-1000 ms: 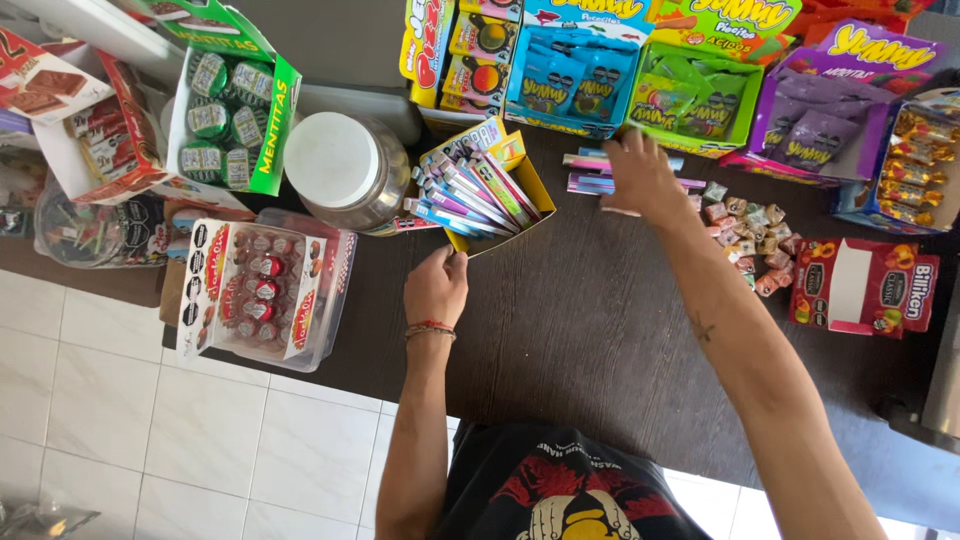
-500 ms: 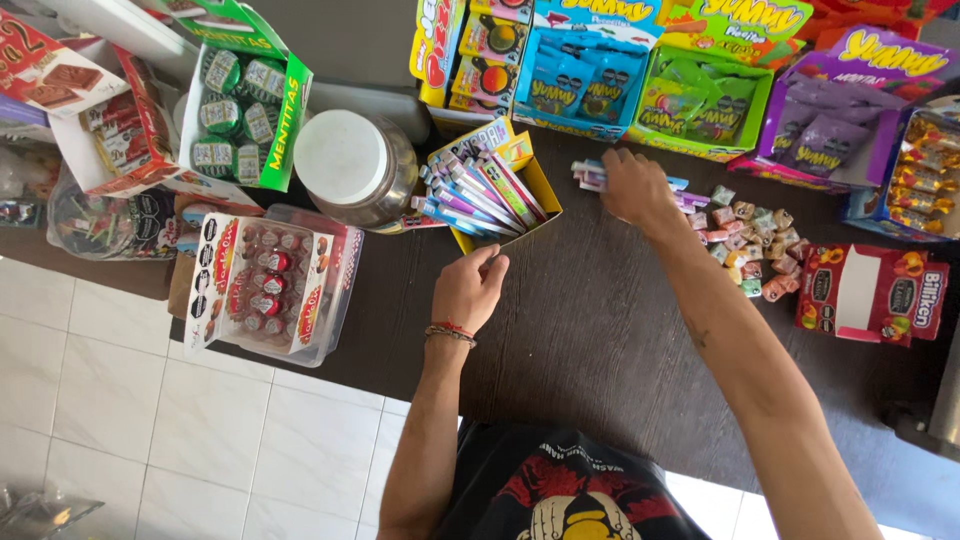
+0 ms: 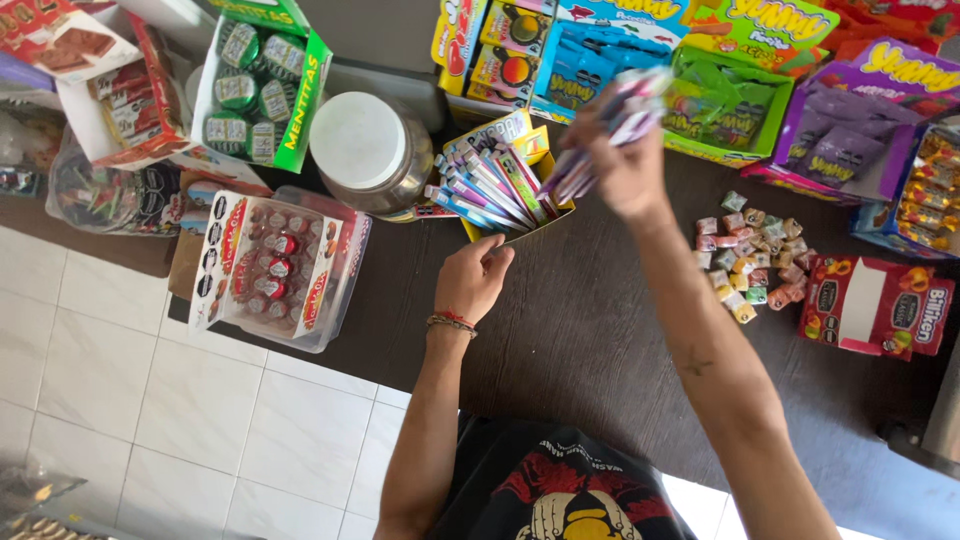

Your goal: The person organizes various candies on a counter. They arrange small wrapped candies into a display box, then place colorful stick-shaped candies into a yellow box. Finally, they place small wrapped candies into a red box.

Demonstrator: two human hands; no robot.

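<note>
My right hand (image 3: 625, 165) is raised above the dark counter (image 3: 580, 340), holding a bunch of long thin candy sticks (image 3: 610, 125) in striped wrappers. My left hand (image 3: 475, 278) rests against the front wall of a small yellow box (image 3: 520, 228) that leans open and is packed with several more of the same sticks (image 3: 485, 180). A red bead bracelet circles my left wrist.
A white-lidded jar (image 3: 365, 150) stands left of the yellow box. A clear tub of red sweets (image 3: 275, 265) sits at the counter's left edge, a green display box (image 3: 255, 85) behind it. Loose wrapped candies (image 3: 750, 255), a red box (image 3: 875, 305) and colourful display boxes (image 3: 730, 95) lie to the right.
My right hand picked the loose sticks off the counter and lifted them toward the yellow box. My left hand moved forward from the counter's edge to the box front.
</note>
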